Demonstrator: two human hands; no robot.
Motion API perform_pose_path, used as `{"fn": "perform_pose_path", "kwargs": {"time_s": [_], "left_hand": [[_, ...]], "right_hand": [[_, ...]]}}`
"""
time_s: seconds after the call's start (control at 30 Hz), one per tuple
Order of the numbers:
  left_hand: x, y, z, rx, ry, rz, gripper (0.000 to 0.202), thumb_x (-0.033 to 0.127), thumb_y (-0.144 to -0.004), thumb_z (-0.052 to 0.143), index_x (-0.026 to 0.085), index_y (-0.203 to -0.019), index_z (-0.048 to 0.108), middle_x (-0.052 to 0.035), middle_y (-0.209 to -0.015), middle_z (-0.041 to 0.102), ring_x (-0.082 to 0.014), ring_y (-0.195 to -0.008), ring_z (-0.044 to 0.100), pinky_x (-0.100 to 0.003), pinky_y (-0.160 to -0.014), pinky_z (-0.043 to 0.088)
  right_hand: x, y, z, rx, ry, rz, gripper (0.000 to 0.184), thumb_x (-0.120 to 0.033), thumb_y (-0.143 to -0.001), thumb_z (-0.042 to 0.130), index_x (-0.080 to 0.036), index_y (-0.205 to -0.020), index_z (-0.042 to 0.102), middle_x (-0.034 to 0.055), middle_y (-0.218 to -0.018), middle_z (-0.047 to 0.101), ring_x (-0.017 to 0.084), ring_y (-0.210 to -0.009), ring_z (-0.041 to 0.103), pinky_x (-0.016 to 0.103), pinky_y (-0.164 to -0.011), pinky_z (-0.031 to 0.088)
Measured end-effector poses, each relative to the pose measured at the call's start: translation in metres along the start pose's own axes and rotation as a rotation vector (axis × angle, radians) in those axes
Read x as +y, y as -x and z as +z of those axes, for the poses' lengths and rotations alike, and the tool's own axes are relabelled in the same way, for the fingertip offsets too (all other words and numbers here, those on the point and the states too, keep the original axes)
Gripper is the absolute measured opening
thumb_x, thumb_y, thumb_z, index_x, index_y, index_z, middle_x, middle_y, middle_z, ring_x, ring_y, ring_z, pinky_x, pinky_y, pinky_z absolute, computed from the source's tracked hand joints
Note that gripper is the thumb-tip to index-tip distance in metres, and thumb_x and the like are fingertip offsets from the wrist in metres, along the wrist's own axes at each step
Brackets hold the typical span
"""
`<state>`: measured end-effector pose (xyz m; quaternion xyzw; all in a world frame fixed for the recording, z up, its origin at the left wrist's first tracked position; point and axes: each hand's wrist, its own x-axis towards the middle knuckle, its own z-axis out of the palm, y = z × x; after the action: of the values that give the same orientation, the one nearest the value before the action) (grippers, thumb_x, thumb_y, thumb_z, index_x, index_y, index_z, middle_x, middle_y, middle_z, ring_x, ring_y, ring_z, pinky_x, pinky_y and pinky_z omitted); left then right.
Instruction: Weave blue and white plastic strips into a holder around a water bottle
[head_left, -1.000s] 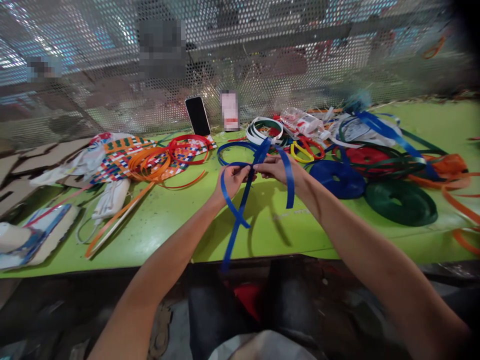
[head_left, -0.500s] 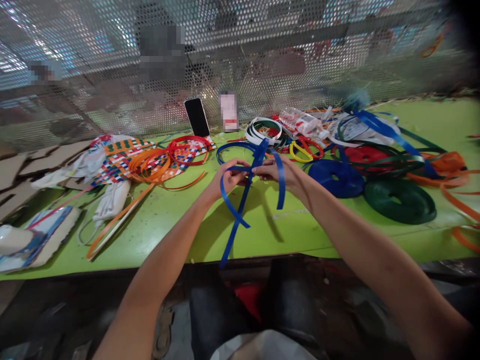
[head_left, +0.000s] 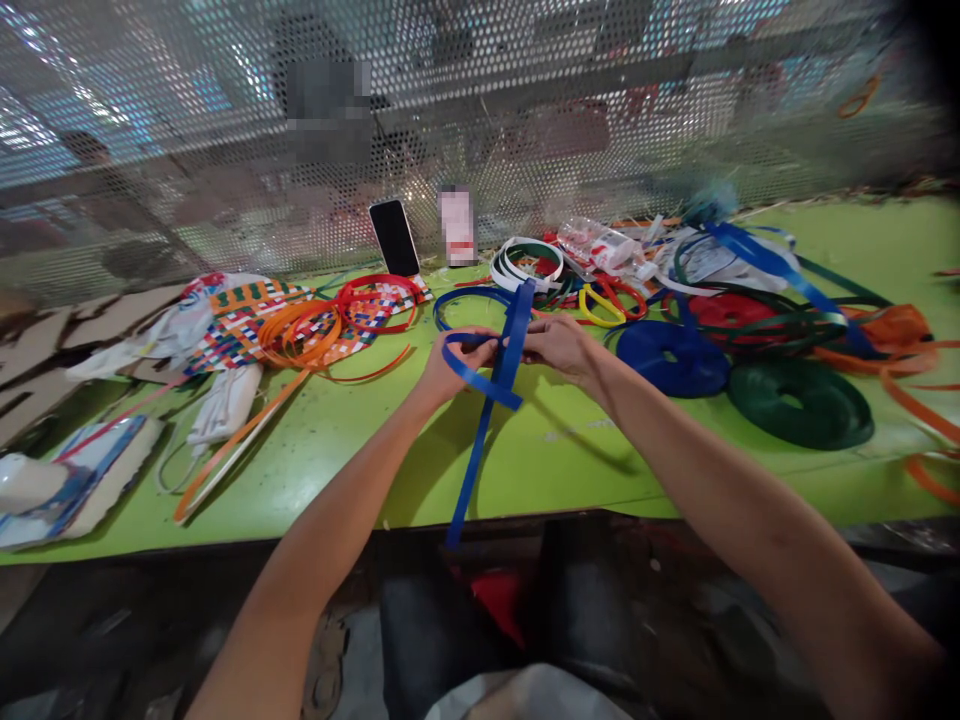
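Note:
Blue plastic strapping strips (head_left: 513,345) cross and loop between my two hands, a little above the green table. My left hand (head_left: 459,358) is closed, pinching the strips near their crossing from the left. From the other side my right hand (head_left: 559,345) pinches at the same crossing; its fingertips are partly hidden behind a strip. One strip curls round in front of my left fingers. Another long end hangs down past the table's front edge. Behind my hands lies a loop of blue strap (head_left: 465,296).
Left of my hands are orange strip coils (head_left: 300,330) on a woven multicoloured piece (head_left: 225,325). Rolls of blue (head_left: 671,357) and green strapping (head_left: 799,403) lie right, near yellow-handled scissors (head_left: 600,306). A phone (head_left: 394,238) leans against the perforated metal screen (head_left: 517,130).
The strip end that hung down by my right hand has swung left and now lies beside the crossing. The curled end in front has shifted up and right.

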<state>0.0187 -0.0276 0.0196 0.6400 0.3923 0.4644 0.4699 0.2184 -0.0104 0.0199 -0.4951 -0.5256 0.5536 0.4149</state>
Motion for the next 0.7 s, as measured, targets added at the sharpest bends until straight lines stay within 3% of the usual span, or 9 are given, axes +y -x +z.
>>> {"fn": "perform_pose_path", "kwargs": {"time_s": [0.2, 0.33, 0.5, 0.7], "left_hand": [[-0.008, 0.001, -0.001, 0.018, -0.01, -0.058, 0.035, 0.052, -0.085, 0.087, 0.018, -0.094, 0.083, -0.0054, -0.088, 0.083, -0.0223, -0.083, 0.08, -0.035, -0.083, 0.07], [-0.008, 0.002, 0.0, 0.045, 0.027, -0.057, 0.038, 0.051, -0.08, 0.09, 0.017, -0.095, 0.082, -0.0047, -0.085, 0.082, -0.0209, -0.079, 0.079, -0.035, -0.081, 0.07], [-0.006, 0.003, 0.003, 0.076, -0.004, 0.024, 0.037, 0.052, -0.084, 0.088, 0.017, -0.092, 0.082, -0.0053, -0.085, 0.081, -0.0201, -0.078, 0.077, -0.034, -0.08, 0.069], [-0.006, 0.005, 0.005, 0.078, 0.014, 0.014, 0.038, 0.052, -0.083, 0.089, 0.016, -0.094, 0.082, -0.0057, -0.086, 0.082, -0.02, -0.08, 0.078, -0.033, -0.079, 0.068]], "right_hand": [[-0.006, 0.009, 0.002, -0.007, -0.021, -0.039, 0.041, -0.042, -0.065, 0.104, -0.021, -0.058, 0.07, 0.0031, -0.062, 0.069, 0.014, -0.058, 0.06, 0.028, -0.058, 0.054], [-0.011, 0.014, 0.001, -0.029, -0.036, -0.01, 0.041, -0.042, -0.065, 0.106, -0.019, -0.061, 0.072, 0.0061, -0.066, 0.072, 0.017, -0.063, 0.067, 0.029, -0.061, 0.057], [-0.006, 0.01, 0.001, -0.051, -0.042, -0.018, 0.037, -0.039, -0.069, 0.104, -0.018, -0.064, 0.073, 0.0054, -0.064, 0.072, 0.015, -0.059, 0.066, 0.027, -0.061, 0.057], [-0.001, 0.006, 0.0, -0.077, 0.001, -0.033, 0.027, -0.035, -0.078, 0.098, -0.018, -0.07, 0.078, 0.0043, -0.066, 0.073, 0.013, -0.06, 0.067, 0.023, -0.061, 0.057]]}}
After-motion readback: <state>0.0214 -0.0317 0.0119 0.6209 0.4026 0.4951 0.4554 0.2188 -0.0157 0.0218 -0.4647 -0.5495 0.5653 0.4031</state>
